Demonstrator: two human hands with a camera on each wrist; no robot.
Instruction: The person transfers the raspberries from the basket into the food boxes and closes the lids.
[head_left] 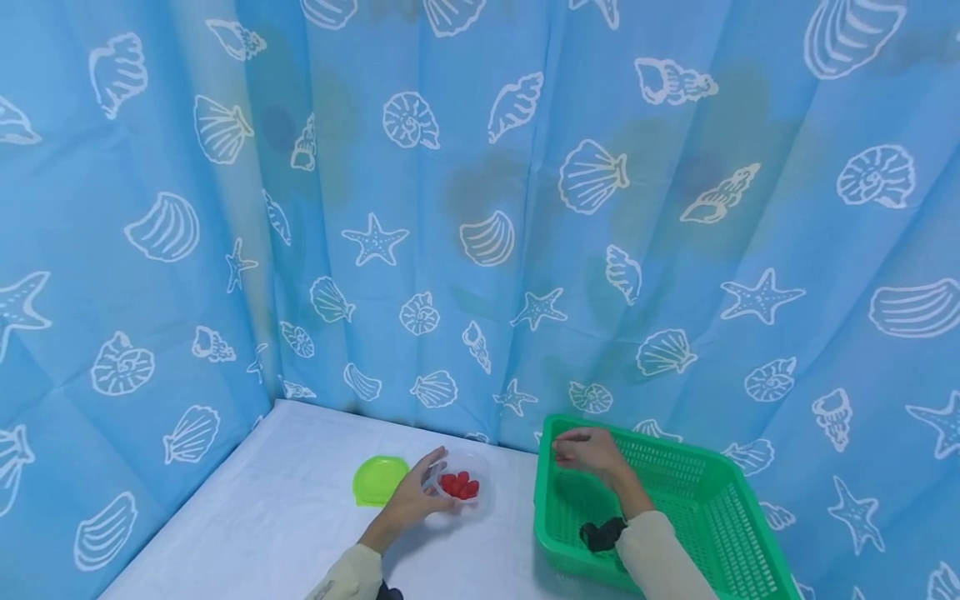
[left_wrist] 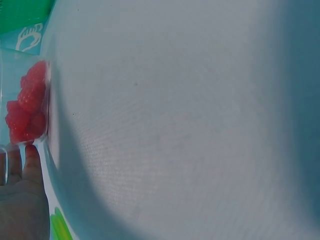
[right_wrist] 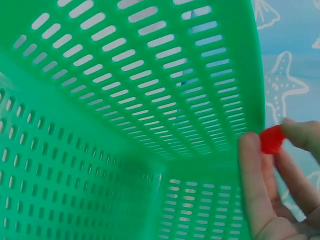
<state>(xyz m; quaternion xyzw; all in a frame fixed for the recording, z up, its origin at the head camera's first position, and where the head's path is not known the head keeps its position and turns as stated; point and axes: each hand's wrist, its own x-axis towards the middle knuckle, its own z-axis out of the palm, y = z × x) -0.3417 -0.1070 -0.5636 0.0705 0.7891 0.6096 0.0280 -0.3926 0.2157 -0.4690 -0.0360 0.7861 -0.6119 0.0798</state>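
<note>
My left hand (head_left: 412,497) grips a clear plastic container (head_left: 481,468) on the white table, its thumb and fingers spread around the near side. Several red raspberries (head_left: 459,485) lie inside; the left wrist view shows their bumpy surface through the wall. Over the far left part of a green perforated basket (head_left: 720,467), my right hand (head_left: 591,454) pinches a single raspberry (right_wrist: 272,140) between thumb and fingertips. In the right wrist view the part of the basket that shows holds no fruit.
A lime-green lid (head_left: 379,478) lies flat on the white table (head_left: 247,517), left of the container. Behind the table hangs a blue curtain (head_left: 450,208) with white shell and starfish prints. A black wrist strap (head_left: 602,534) sits on the right arm, above the basket.
</note>
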